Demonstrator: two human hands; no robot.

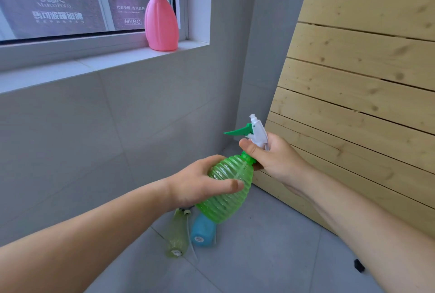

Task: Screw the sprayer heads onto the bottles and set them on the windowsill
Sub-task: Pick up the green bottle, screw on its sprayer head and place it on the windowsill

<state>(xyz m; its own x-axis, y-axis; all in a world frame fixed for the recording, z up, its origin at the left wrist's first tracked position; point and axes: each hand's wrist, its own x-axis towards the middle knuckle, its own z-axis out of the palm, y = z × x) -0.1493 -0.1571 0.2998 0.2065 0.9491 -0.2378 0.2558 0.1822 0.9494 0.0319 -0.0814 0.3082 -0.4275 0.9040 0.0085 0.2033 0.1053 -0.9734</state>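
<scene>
Two grasps: left hand round green bottle, right hand round sprayer head. Axis tilted, neck toward right hand. Blue bottle below left hand.

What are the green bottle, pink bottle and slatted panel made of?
Green bottle: translucent ribbed plastic, glossy; light shows through.
Pink bottle: opaque plastic, likely, with a soft sheen.
Panel: bare pale wood, probably pine; knots and grain show.

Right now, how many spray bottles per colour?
Pink: 1, pink bottle on the windowsill.
Green: 2, ribbed green bottle in left hand and right hand, pale green bottle on the floor.
Blue: 1, blue bottle on the floor.
Total: 4.
</scene>
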